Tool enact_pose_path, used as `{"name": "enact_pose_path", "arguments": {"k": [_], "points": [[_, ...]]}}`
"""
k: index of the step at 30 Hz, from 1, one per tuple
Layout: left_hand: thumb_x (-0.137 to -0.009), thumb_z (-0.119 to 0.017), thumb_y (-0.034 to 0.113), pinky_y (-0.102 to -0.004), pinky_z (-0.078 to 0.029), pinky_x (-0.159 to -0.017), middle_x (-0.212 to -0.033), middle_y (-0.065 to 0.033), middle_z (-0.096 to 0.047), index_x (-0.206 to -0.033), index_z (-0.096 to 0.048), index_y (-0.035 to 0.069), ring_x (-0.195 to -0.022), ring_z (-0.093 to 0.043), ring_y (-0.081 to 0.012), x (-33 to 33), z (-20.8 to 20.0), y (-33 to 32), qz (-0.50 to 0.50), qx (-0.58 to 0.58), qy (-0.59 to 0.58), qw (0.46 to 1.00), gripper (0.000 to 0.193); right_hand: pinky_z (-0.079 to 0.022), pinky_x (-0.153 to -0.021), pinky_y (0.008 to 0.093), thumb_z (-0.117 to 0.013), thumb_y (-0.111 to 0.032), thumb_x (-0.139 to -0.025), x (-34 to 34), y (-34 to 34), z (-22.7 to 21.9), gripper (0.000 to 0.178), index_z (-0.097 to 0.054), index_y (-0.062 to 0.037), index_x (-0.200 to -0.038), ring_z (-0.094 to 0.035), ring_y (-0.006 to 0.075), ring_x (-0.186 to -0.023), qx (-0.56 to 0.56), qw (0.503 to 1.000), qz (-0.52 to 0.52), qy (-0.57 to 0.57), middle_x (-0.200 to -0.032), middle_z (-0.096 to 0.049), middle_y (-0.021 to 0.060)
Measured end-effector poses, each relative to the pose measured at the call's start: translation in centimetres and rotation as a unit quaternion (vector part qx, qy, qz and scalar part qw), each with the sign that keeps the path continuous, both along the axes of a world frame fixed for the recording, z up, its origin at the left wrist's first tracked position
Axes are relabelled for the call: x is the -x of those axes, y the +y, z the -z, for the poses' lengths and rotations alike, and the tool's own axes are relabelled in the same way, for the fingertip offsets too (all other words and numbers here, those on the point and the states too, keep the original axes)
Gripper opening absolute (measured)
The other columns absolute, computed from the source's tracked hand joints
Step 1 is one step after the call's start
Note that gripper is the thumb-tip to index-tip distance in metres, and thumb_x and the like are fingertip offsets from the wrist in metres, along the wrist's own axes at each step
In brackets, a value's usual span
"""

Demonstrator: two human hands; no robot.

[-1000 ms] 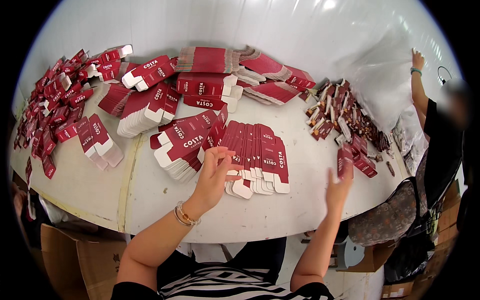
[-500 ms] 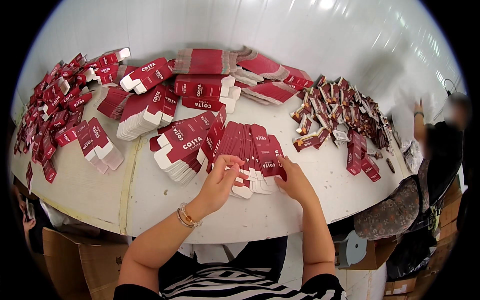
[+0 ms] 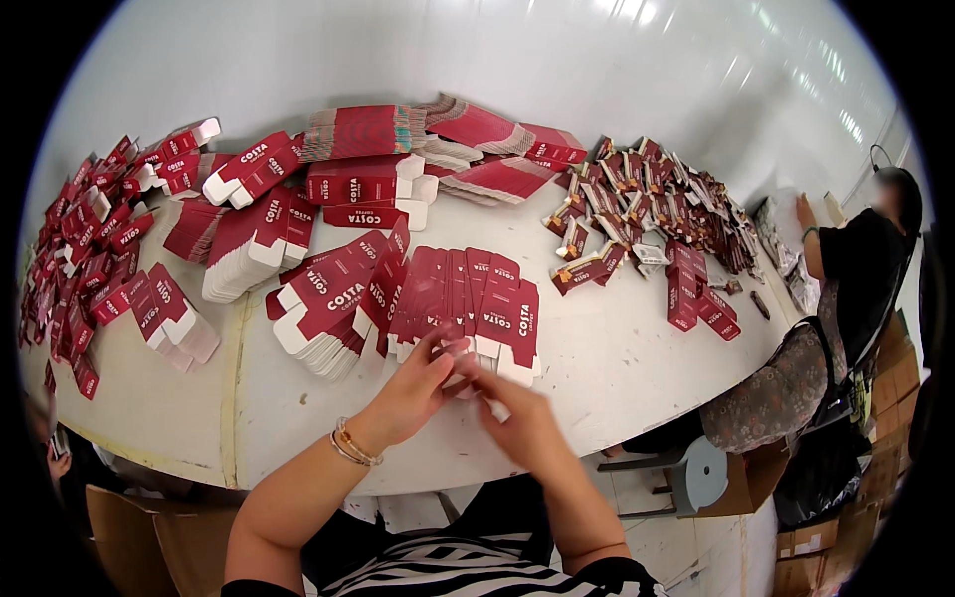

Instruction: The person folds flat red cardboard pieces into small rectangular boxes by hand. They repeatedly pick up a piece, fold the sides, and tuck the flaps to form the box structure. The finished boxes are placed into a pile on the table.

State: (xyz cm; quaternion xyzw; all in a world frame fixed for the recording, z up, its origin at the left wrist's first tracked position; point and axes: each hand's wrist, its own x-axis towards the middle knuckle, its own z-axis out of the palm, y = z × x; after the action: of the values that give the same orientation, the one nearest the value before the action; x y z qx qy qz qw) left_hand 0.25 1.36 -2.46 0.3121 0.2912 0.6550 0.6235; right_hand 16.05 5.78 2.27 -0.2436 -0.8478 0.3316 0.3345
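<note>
A fanned row of flat red-and-white cardboard cartons (image 3: 468, 303) lies on the table, its near edge under both hands' fingertips.

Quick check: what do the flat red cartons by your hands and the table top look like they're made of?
Flat red cartons: printed paperboard, it seems, slightly glossy; thin white edges and tabs show where they fan out. Table top: smooth white surface, likely laminate or painted board, faint sheen; cannot tell which. Both hands, left hand and right hand, meet at the fan's near edge.

Both forearms come in from below, left hand (image 3: 413, 393) and right hand (image 3: 522, 423) meeting fingertip to fingertip, fingers curled, right one blurry.
</note>
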Motion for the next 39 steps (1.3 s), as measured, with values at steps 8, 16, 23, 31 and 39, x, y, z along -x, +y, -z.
{"name": "enact_pose_path", "arguments": {"k": [8,16,23,31,39], "points": [[-0.084,-0.043,0.058,-0.0477,-0.029,-0.105,-0.129,-0.0140,-0.044,-0.133,-0.032,0.008,-0.126,-0.036,-0.0338,0.7,-2.2,-0.3,-0.012,-0.076,-0.139,0.987,0.071,-0.044,-0.089,0.0388,-0.067,-0.003,-0.070,2.0,-1.6,0.8,0.022,-0.061,-0.0008,-0.091,-0.051,0.0343,-0.110,-0.203,0.978,-0.011,0.051,-0.121,-0.052,0.0188],[-0.090,-0.055,0.023,-0.0319,-0.045,-0.088,-0.116,-0.0057,-0.054,-0.122,-0.043,0.005,-0.103,-0.053,-0.0146,1.0,-1.4,-0.5,-0.124,-0.026,-0.122,0.984,0.039,-0.030,-0.098,0.0491,-0.067,-0.019,-0.070,1.7,-2.1,0.5,0.022,-0.062,-0.0052,-0.086,-0.041,0.0447,-0.118,-0.213,0.971,-0.016,0.108,-0.125,-0.045,0.0301],[-0.082,-0.066,0.023,-0.0283,-0.044,-0.087,-0.125,-0.0106,-0.042,-0.129,-0.027,0.003,-0.104,-0.050,-0.0151,0.1,-1.3,-1.3,-0.143,-0.141,0.179,0.963,0.065,-0.035,-0.097,0.0413,-0.049,-0.012,-0.088,0.3,0.1,-0.5,0.040,-0.030,-0.0016,-0.122,-0.046,0.0295,-0.115,0.215,0.905,-0.125,0.346,-0.128,-0.043,0.0252],[-0.082,-0.062,0.011,-0.0291,-0.054,-0.074,-0.119,-0.0141,-0.039,-0.128,-0.030,0.004,-0.105,-0.049,-0.0213,0.1,-2.2,-1.4,-0.220,-0.272,0.334,0.875,0.057,-0.035,-0.097,0.0367,-0.048,-0.006,-0.086,1.8,-0.5,0.6,0.049,-0.031,0.0008,-0.132,-0.045,0.0263,-0.116,0.073,0.951,-0.103,0.281,-0.126,-0.045,0.0208],[-0.084,-0.058,0.012,-0.0305,-0.044,-0.078,-0.113,-0.0160,-0.049,-0.112,-0.049,0.000,-0.099,-0.051,-0.0244,0.7,-2.2,-1.7,-0.232,-0.275,0.444,0.821,0.031,-0.045,-0.078,0.0330,-0.056,-0.003,-0.079,1.5,0.8,-0.5,0.031,-0.054,0.0025,-0.109,-0.053,0.0254,-0.086,-0.064,0.976,-0.086,0.190,-0.108,-0.048,0.0165]]}}
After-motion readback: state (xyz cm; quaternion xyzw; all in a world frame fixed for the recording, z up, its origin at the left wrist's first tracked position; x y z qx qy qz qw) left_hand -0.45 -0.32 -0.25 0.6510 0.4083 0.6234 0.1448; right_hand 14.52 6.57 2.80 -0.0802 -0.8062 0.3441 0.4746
